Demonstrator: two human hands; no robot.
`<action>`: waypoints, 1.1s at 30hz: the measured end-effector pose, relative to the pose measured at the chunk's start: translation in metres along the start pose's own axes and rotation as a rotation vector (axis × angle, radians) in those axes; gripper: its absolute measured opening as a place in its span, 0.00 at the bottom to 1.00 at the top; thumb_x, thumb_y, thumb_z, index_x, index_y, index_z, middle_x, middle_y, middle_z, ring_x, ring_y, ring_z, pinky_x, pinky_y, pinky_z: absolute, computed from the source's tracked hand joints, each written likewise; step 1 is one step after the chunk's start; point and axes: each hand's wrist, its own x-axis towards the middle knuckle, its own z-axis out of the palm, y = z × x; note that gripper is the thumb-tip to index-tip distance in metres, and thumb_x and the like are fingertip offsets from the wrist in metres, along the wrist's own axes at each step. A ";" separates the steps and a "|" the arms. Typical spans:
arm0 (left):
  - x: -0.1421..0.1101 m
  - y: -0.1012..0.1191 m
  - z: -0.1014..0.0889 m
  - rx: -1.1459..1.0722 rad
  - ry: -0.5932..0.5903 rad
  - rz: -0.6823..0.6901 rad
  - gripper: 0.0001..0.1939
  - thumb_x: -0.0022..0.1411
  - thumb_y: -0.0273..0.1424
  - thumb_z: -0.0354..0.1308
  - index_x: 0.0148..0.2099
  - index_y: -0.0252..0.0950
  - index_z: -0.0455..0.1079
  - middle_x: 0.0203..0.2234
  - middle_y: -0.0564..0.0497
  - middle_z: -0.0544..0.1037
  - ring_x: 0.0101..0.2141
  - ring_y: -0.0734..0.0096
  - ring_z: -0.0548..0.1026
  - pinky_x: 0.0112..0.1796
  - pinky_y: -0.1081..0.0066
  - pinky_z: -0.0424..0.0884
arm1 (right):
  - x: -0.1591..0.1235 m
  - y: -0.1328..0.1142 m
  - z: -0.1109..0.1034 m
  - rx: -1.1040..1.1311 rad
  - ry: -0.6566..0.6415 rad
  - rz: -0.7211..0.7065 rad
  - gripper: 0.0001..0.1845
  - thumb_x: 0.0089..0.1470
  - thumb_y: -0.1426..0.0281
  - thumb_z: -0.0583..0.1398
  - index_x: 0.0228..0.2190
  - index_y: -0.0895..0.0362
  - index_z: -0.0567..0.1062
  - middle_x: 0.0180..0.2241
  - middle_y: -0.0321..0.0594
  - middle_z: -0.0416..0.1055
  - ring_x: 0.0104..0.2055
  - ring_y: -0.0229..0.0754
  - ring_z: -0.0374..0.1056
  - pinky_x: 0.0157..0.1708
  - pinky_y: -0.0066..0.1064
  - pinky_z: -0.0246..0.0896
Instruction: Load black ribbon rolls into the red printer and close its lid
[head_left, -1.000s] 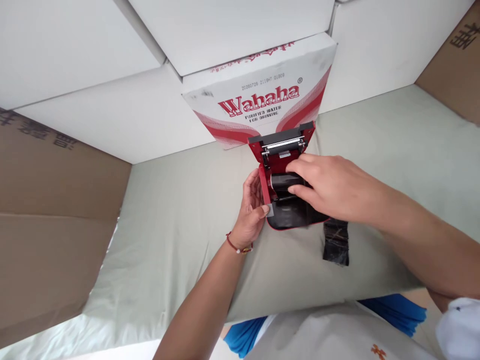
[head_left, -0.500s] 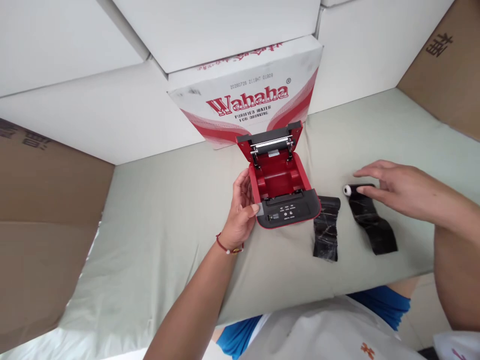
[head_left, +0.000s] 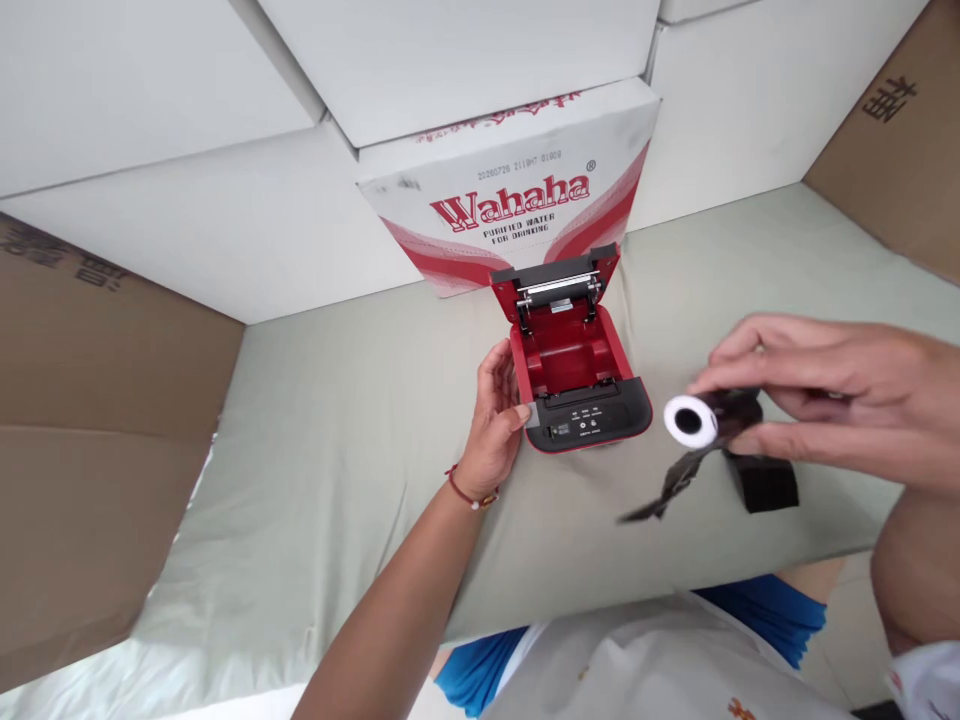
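A small red and black thermal printer (head_left: 589, 415) stands on the cloth with its lid (head_left: 556, 275) raised and its red roll bay (head_left: 568, 358) bare. My left hand (head_left: 499, 410) grips the printer's left side, thumb on its front corner. To the right, my right hand (head_left: 817, 390) pinches a black paper roll (head_left: 691, 421) above the cloth. The roll's white end with a dark core faces me, and its loose tail (head_left: 671, 485) hangs down to the left. Below that hand lies a second black roll's strip (head_left: 765, 485); its rolled part is hidden.
Behind the printer stands a Wahaha water carton (head_left: 517, 200), against stacked white boxes (head_left: 480, 60). Brown cardboard boxes flank the surface at left (head_left: 97, 450) and right (head_left: 892, 150). A pale green cloth (head_left: 360, 420) covers the surface.
My right hand took a black roll out of the printer and set it down at the right. It then picked up the other roll from beside the printer. My left hand stayed on the printer.
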 end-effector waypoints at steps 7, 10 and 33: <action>-0.026 0.008 0.006 0.617 0.167 0.460 0.34 0.71 0.51 0.57 0.74 0.51 0.60 0.71 0.45 0.62 0.74 0.45 0.56 0.73 0.42 0.56 | 0.088 -0.027 0.043 0.022 -0.082 0.138 0.18 0.61 0.66 0.65 0.52 0.48 0.84 0.37 0.35 0.83 0.36 0.43 0.76 0.38 0.32 0.67; -0.038 0.017 0.016 0.918 0.101 0.745 0.32 0.71 0.48 0.56 0.74 0.49 0.63 0.65 0.45 0.71 0.69 0.46 0.65 0.70 0.45 0.60 | 0.106 -0.035 0.063 -0.164 -0.137 0.161 0.18 0.63 0.66 0.62 0.53 0.48 0.83 0.44 0.40 0.84 0.45 0.49 0.78 0.39 0.35 0.64; -0.044 0.026 0.042 1.316 -0.008 0.911 0.31 0.67 0.29 0.61 0.71 0.45 0.69 0.45 0.48 0.84 0.47 0.58 0.75 0.56 0.59 0.66 | 0.113 -0.031 0.044 -0.099 0.443 -0.068 0.27 0.73 0.57 0.51 0.63 0.54 0.76 0.60 0.51 0.75 0.61 0.56 0.69 0.61 0.48 0.63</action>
